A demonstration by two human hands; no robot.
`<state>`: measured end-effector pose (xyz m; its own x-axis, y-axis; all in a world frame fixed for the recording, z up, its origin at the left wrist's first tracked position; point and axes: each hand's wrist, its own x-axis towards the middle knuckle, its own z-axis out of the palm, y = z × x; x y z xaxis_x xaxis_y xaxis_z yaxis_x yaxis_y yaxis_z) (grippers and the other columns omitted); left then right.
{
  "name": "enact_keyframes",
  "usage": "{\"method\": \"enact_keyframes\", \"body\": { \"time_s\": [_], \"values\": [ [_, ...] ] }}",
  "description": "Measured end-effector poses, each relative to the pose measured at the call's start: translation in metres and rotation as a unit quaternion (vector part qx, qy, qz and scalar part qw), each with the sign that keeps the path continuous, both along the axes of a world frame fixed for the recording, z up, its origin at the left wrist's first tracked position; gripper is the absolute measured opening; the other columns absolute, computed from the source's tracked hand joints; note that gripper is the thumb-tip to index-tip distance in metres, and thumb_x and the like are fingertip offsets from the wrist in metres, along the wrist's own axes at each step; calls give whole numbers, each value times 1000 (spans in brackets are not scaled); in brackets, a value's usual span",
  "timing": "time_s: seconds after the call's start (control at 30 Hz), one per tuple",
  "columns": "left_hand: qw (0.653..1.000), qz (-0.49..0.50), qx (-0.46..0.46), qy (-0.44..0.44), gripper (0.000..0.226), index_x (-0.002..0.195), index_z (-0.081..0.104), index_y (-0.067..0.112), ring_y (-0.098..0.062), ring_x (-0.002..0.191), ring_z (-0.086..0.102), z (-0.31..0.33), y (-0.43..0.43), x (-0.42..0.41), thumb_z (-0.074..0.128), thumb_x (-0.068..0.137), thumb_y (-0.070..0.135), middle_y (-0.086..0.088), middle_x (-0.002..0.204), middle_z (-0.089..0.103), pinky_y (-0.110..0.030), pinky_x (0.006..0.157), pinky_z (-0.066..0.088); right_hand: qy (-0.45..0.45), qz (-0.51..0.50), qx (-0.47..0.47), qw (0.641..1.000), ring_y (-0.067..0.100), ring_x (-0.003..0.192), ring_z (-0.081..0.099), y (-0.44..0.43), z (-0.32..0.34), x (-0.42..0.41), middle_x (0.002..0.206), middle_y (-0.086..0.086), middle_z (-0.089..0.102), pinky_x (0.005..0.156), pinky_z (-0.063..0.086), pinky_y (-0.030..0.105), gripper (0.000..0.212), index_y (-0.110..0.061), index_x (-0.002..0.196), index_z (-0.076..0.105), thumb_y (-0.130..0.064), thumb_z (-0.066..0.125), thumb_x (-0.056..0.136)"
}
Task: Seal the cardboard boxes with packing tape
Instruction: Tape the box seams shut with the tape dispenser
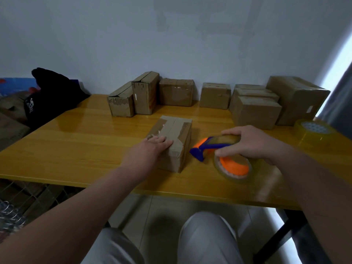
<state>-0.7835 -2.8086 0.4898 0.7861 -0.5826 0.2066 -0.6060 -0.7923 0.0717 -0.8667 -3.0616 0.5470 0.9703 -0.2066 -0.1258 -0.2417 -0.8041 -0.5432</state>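
So that the box (172, 138) cannot slide on the bench (76, 149), the left hand (152, 147) presses on top, fingers flat — the right hand (253, 143) grips the tape dispenser (213, 147) just beside it, ready, it seems.

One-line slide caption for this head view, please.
Left hand rests flat on a taped cardboard box while the right hand grips an orange-and-blue tape dispenser beside it.

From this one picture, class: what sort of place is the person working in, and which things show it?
Probably a small makeshift packing station: cardboard boxes line the wall on a yellow wooden table, the right hand grips a tape dispenser, and a spare tape roll sits near the table's right edge.
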Motion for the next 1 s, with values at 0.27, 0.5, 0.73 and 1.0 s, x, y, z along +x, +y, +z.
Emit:
{"method": "enact_keyframes", "body": {
  "time_s": [0.27,0.5,0.73,1.0],
  "values": [
    [996,-11,-48,-75,34,128,53,34,-10,115,55,0,5,-5,53,96,23,11,132,56,-24,85,48,-74,-48,-125,988,29,123,43,-1,-36,11,138,16,42,90,38,32,60,-30,152,20,-23,46,98],
    [993,32,-95,-59,25,117,61,28,-19,100,58,41,-5,9,50,95,22,1,111,62,-31,78,50,-17,0,-227,974,23,114,52,12,-64,12,130,3,50,81,48,32,72,-32,149,26,-20,61,88],
    [987,-14,-129,-100,21,104,69,25,-17,97,59,103,-10,19,50,95,20,3,105,67,-32,80,49,-146,83,-82,982,10,131,25,35,-25,15,144,-13,24,104,32,37,117,-43,149,9,-69,74,55],
    [989,-6,-122,-84,20,110,64,26,-17,104,57,109,-16,15,55,92,23,5,110,64,-37,85,51,-181,107,125,969,1,118,41,70,-12,16,119,-33,41,98,41,27,107,-36,141,31,-56,85,51]
  ]
}}
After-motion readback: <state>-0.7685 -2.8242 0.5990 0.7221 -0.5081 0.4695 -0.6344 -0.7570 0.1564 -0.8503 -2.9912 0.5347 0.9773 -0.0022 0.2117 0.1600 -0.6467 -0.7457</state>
